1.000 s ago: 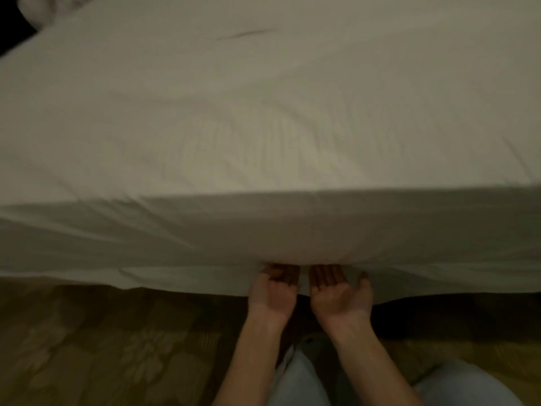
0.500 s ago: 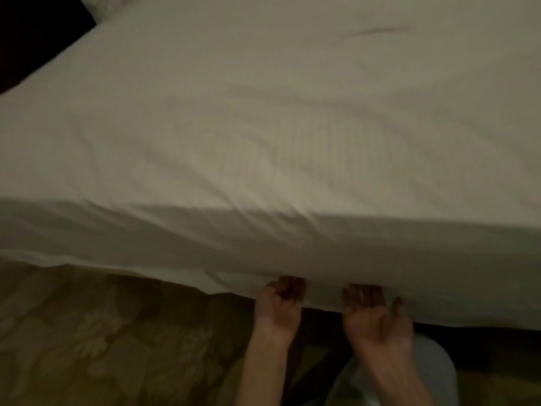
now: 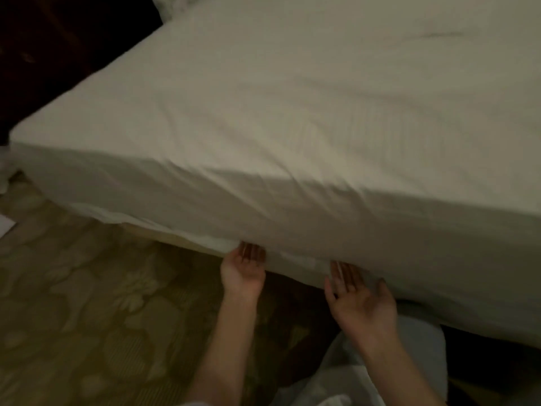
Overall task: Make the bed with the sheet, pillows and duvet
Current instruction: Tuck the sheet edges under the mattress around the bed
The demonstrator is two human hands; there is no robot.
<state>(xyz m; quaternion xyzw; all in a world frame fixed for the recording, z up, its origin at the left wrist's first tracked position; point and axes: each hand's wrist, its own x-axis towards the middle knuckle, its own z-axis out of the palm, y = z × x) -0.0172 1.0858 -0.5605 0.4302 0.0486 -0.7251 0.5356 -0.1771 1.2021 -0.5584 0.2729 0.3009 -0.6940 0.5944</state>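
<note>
Head view: white sheet [image 3: 292, 136] covers the mattress; its soft, light hem hangs at six o'clock. Left hand [image 3: 243, 269] and right hand [image 3: 361, 300], palms up, fingers straight, tuck it under; best taken by the hem.

Looking like a dim bedroom, maybe a hotel room: wide bed [image 3: 292, 127] lying under a white sheet [image 3: 322, 200], flower-patterned carpet [image 3: 87, 303] spreading below, pillow [image 3: 172, 5] showing at far corner
</note>
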